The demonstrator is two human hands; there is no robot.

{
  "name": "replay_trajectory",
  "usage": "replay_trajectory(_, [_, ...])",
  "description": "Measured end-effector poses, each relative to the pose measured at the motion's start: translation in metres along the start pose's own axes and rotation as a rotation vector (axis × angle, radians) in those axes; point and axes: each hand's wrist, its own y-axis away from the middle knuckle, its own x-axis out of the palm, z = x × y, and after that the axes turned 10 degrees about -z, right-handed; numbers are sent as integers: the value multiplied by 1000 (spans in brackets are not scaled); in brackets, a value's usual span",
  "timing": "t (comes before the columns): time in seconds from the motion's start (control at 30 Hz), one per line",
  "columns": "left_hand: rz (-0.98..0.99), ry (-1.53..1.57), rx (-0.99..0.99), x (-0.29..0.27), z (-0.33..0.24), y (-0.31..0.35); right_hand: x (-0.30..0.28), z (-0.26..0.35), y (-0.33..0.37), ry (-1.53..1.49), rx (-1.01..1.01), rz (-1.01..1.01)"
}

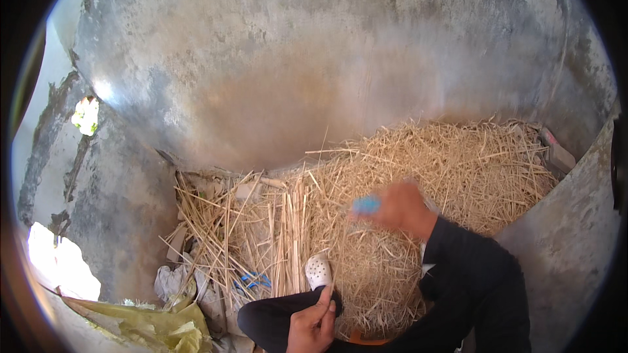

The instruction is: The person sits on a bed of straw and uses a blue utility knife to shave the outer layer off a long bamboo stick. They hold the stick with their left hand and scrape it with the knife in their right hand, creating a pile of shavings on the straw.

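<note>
Head view, looking down into a corner bounded by a stained grey concrete wall (314,59). A heap of dry yellow straw (418,170) fills the centre and right of the frame, with longer loose stalks (261,222) lying at centre left. The right hand (400,208), blurred, sits right of centre just over the straw, its fingers closed around a small light-blue object (366,205) whose kind cannot be told. The left hand (313,325), at the lower centre edge, rests with fingers loosely bent on a dark-trousered knee (275,317), holding nothing. A white perforated clog (318,271) stands on the straw just above that hand. Crumpled yellow-green sacking (154,327) lies at lower left.
</note>
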Motion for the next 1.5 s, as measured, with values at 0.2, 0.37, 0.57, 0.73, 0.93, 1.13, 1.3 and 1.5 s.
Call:
replay_trajectory(0.2, [-25, 50, -44, -3, -1, 9, 7, -20, -3, -9, 21, -5])
replay_trajectory(0.37, [-27, 72, 33, 4, 2, 25, 10, -57, -12, 164, 86, -158])
replay_trajectory(0.57, [125, 58, -48, -12, 7, 54, -33, -116, -28, 262, 454, -32])
replay_trajectory(0.73, [284, -3, -75, -10, 55, 92, -35, -156, -32, 321, 663, -123])
replay_trajectory(0.93, [80, 94, -93, -4, 80, 114, -45, -216, 15, -5, 928, -399])
replay_trajectory(1.13, [-83, 543, -631, -2, 44, 51, -5, -82, -5, -180, 597, 139])
replay_trajectory(1.3, [-22, 767, -510, 23, 24, -2, -18, 23, 21, -213, 4, 187])
replay_trajectory(1.5, [23, 688, -495, 20, -1, -8, -16, 11, 0, -104, 109, 12])
